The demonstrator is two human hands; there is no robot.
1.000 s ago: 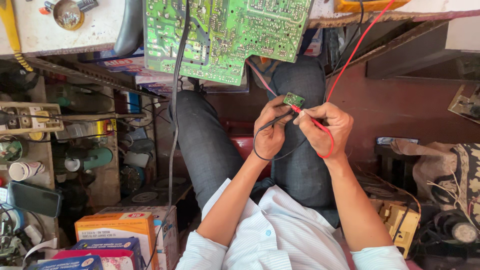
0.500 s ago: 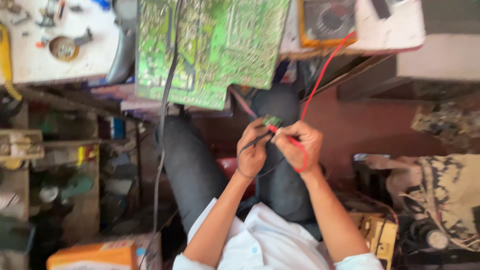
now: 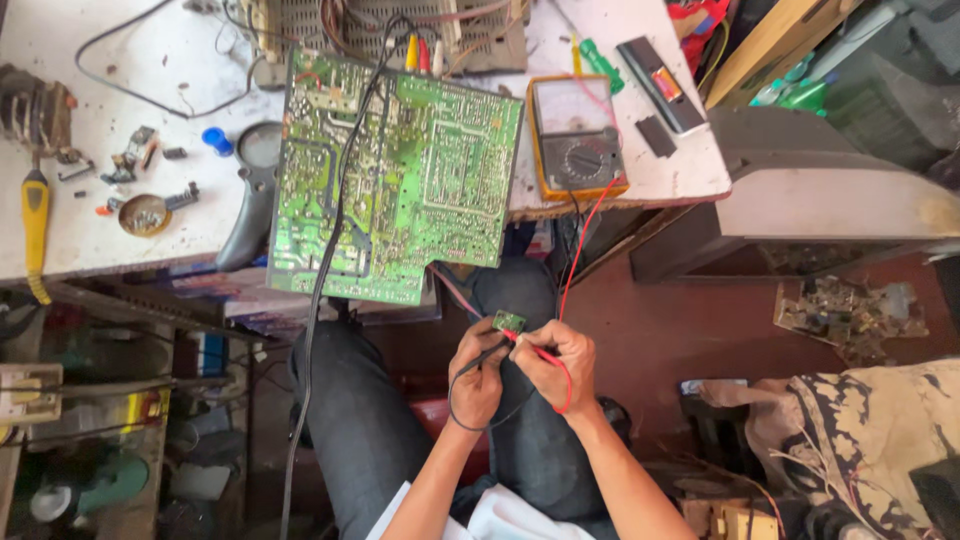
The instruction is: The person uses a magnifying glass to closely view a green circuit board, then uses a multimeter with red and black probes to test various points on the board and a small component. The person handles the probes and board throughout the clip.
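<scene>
Your left hand and right hand are held together over your lap, just below the edge of the surface, and between them sits a small green circuit board, pinched at your fingertips. Your left grip is closed around the black probe, whose black lead loops down under your wrist; your right grip is closed around the red probe, its tip meeting the small board, with the red lead running up to the yellow-cased analog multimeter lying on the surface. Both hands are curled tight, no fingers spread. Compared with half a second ago, your hands keep the same pose and the same hold on the probes and the small board, but your view has swung upward: much more of the surface now shows. The large green circuit board overhanging the surface's edge, only partly seen before, is now in full view, and the multimeter is no longer cut off at the top. Left of the big board you can now see a yellow-handled screwdriver and a small round tin.
</scene>
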